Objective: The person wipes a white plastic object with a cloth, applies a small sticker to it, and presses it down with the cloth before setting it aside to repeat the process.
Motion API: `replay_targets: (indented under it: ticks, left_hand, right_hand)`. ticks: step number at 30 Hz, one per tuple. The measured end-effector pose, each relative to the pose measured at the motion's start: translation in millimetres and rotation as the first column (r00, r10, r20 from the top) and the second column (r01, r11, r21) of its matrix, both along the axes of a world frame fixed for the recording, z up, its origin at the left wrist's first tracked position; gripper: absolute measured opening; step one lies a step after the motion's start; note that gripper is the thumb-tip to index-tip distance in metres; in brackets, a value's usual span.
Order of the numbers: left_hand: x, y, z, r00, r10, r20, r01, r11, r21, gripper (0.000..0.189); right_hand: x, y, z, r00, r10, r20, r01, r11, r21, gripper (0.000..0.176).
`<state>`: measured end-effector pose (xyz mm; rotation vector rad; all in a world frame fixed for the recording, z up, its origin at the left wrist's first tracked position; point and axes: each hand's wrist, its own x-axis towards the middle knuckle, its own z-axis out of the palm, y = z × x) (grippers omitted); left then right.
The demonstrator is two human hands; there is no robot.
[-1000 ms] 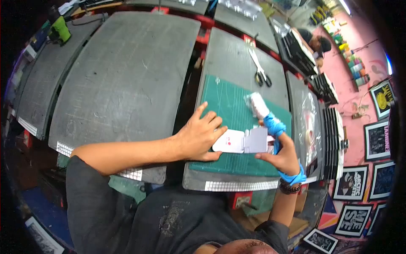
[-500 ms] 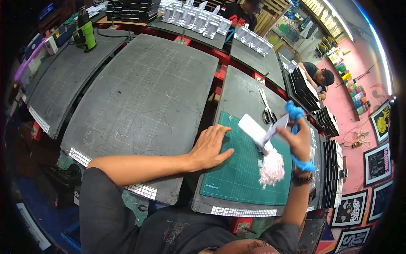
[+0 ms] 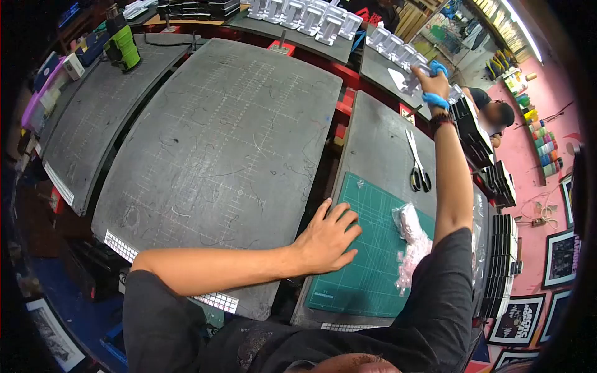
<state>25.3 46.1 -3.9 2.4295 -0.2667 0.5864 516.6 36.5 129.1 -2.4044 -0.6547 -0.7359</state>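
Note:
My right hand point(image 3: 431, 86), with a blue wrap round the wrist and fingers, is stretched far forward over the back right board. Its fingers are closed on a white stand-like piece point(image 3: 398, 79), near a row of similar white pieces point(image 3: 384, 45); the grip is partly hidden. Fingers spread, my left hand point(image 3: 328, 239) rests on the left edge of the green cutting mat point(image 3: 364, 248) and holds nothing. On the mat lies a heap of small clear-pinkish pieces point(image 3: 413, 255) beside a crumpled clear plastic bag point(image 3: 408, 221), partly behind my right arm.
Scissors point(image 3: 418, 160) lie beyond the mat. A large grey board point(image 3: 217, 143) fills the middle, and a green heat gun point(image 3: 123, 50) stands at the far left. More white stands point(image 3: 305, 18) line the back. A person point(image 3: 496, 115) sits behind black stacks point(image 3: 472, 130) on the right.
My right hand has moved from above the mat to the back right board, carrying the white piece. My left hand stays at the mat's edge, and the view has shifted slightly.

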Motion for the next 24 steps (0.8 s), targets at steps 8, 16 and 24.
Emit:
replay_targets:
  ticks: [8,16,24]
  left_hand:
    - [6,4,5,0.995,-0.011,-0.095,0.01,1.0,-0.006,0.045]
    - [3,2,2,0.997,0.019,-0.071,-0.018,1.0,0.015,0.045]
    - [1,4,4,0.999,0.003,-0.055,-0.001,0.999,0.037,0.045]
  right_hand:
    - [99,59,-66,0.973,-0.229,-0.009,0.229,0.973,-0.033,0.089]
    - [94,79,-68,0.916,-0.394,-0.077,0.385,0.917,-0.107,0.092]
    - [63,61,-55,0.937,-0.346,-0.056,0.339,0.935,-0.107,0.107]
